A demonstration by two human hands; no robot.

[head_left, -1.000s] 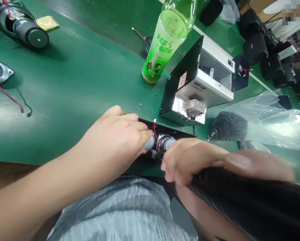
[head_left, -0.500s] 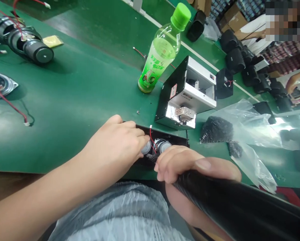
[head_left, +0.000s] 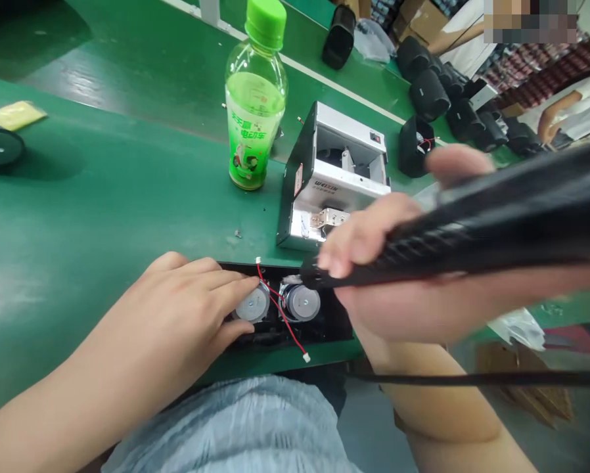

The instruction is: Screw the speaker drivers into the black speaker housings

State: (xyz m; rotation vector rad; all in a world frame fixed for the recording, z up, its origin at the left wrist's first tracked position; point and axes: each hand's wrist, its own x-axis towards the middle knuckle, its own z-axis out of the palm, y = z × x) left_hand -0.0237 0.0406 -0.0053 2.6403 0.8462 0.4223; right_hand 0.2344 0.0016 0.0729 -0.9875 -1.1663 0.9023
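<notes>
**A:** What is the left hand [head_left: 186,309] doing?

**B:** It is lying spread and flat over the left end of the black panel [head_left: 334,325], gripping nothing. Its forefinger is touching the left speaker [head_left: 252,305].

**A:** And the right hand [head_left: 388,263]?

**B:** It is wrapping tight round a black screwdriver [head_left: 497,223]. The tip is sitting at the 12 o'clock edge of the right speaker [head_left: 302,302]. I cannot tell whether it is touching.

**A:** Where is the panel lying?

**B:** At the near edge of the green table [head_left: 102,197], right in front of the person. A bottle [head_left: 253,118] is standing at its 12 o'clock and a silver box [head_left: 339,177] at 1 o'clock.

**A:** Which step are we looking at?

**B:** I am reading it as fastening work on the speakers. One hand is steadying the panel and the other is holding the tool at the rim.

**A:** What is any move of the tip calling for?

**B:** Care with the red wire [head_left: 282,315]. It is running between the speakers toward 5 o'clock, with its plug hanging past the panel's near edge. The left hand also needs to be pressing firmly so the panel is not sliding.
</notes>
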